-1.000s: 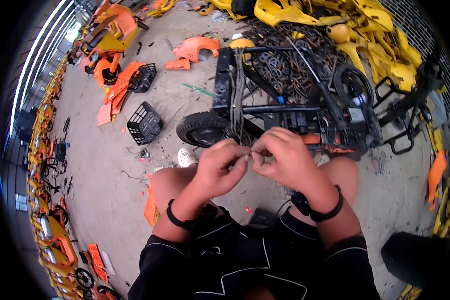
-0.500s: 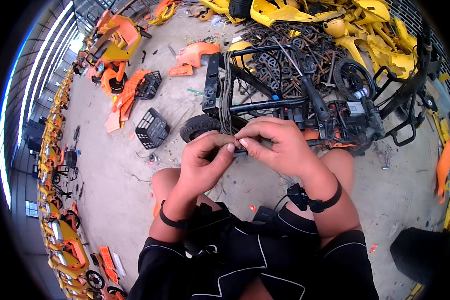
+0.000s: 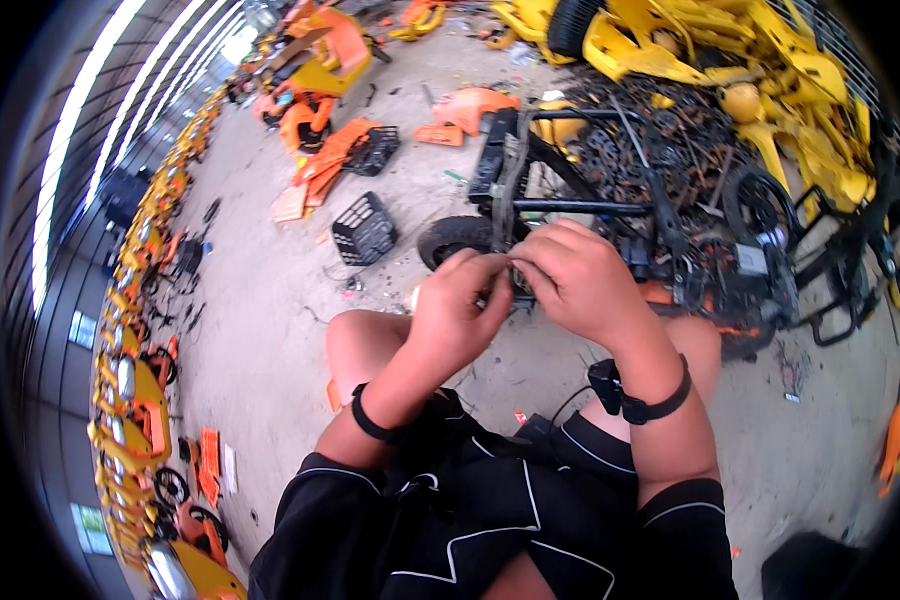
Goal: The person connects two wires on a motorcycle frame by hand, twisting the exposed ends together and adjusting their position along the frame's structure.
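Note:
Fingertips together, my left hand point(image 3: 460, 308) and my right hand point(image 3: 582, 282) meet in front of me, both closed in a pinch. What they hold between them is too small and too covered to make out. Just beyond the fingertips, a bundle of thin grey cables point(image 3: 508, 185) hangs down over the end of a black metal scooter frame point(image 3: 580, 206). The lower end of the bundle is hidden behind my hands. A black tyre point(image 3: 450, 238) sits under that end of the frame, just past my left hand.
A black plastic crate point(image 3: 365, 230) stands on the floor to the left, with orange panels point(image 3: 338, 155) beyond it. Dark metal parts point(image 3: 620, 140) and yellow body panels point(image 3: 660, 45) are heaped behind the frame. Yellow scooters point(image 3: 135, 430) line the left side.
The view has turned, so the surroundings sit farther right in the picture. My hands stay pinched together by the cable bundle, with the left fingers curled in a little more.

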Motion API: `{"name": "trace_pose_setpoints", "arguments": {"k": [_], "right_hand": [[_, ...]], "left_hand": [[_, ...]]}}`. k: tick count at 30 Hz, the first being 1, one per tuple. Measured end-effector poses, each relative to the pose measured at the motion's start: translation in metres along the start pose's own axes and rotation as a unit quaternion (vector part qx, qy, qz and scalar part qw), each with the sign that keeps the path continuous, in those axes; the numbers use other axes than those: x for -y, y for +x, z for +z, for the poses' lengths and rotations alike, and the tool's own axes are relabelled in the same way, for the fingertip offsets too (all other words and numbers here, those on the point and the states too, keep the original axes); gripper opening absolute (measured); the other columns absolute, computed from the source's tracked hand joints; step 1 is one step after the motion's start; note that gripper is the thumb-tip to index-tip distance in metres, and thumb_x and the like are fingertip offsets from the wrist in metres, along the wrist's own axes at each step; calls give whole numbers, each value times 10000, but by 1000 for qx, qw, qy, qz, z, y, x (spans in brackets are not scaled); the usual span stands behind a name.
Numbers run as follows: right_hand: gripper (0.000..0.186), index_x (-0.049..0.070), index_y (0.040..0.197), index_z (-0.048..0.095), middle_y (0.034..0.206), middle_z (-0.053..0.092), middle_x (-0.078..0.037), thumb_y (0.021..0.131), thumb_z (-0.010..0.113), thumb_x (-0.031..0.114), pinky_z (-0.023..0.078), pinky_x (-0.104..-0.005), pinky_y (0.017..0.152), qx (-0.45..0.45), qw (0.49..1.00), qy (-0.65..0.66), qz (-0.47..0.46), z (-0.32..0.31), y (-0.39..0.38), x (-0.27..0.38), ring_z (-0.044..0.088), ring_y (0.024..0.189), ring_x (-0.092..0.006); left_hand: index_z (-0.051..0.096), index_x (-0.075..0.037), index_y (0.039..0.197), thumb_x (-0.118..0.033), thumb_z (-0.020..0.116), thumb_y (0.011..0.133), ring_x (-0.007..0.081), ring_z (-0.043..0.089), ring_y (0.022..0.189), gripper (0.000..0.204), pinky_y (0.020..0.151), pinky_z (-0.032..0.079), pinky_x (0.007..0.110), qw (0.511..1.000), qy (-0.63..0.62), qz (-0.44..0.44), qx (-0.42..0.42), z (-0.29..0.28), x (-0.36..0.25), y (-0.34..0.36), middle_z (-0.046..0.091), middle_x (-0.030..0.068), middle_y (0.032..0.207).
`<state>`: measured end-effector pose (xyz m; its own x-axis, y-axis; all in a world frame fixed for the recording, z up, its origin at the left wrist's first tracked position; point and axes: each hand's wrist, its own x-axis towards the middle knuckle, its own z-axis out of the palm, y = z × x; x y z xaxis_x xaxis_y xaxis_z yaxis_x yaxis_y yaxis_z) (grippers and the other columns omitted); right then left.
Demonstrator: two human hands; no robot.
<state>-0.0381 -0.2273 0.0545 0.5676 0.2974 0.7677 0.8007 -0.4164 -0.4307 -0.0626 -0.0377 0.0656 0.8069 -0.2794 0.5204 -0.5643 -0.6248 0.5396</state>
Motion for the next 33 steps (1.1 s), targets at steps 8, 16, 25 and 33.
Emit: {"name": "trace_pose_setpoints", "arguments": {"k": [8,16,25,33], "right_hand": [[91,6,870,688,824,666,-139,800,744,18,525,-427,718,12,999,33,-29,-7,-2,20,631,793,-351],[107,14,809,625,830,654,-137,780,727,-1,530,-435,744,33,999,3,16,-13,-11,17,630,830,-350],[118,28,835,641,837,651,-126,769,736,6,528,-431,741,64,993,13,96,14,1,-2,635,833,-346],[178,20,830,605,808,630,-114,805,776,62,504,-390,704,61,966,50,247,36,4,-20,634,787,-323]], "left_hand": [[718,7,982,15,710,836,200,611,603,146,541,478,321,999,2,40,-23,-11,-16,-17,627,101,776],[715,-12,988,-10,733,828,251,621,622,161,555,500,348,997,-20,68,-10,9,-7,-13,622,105,777],[715,-12,1023,-16,726,859,228,623,630,164,555,497,334,988,-146,44,15,15,43,-3,641,103,798],[726,-11,1035,-31,719,895,167,645,680,142,585,505,294,976,-211,-54,26,22,83,-5,695,92,868]]}}
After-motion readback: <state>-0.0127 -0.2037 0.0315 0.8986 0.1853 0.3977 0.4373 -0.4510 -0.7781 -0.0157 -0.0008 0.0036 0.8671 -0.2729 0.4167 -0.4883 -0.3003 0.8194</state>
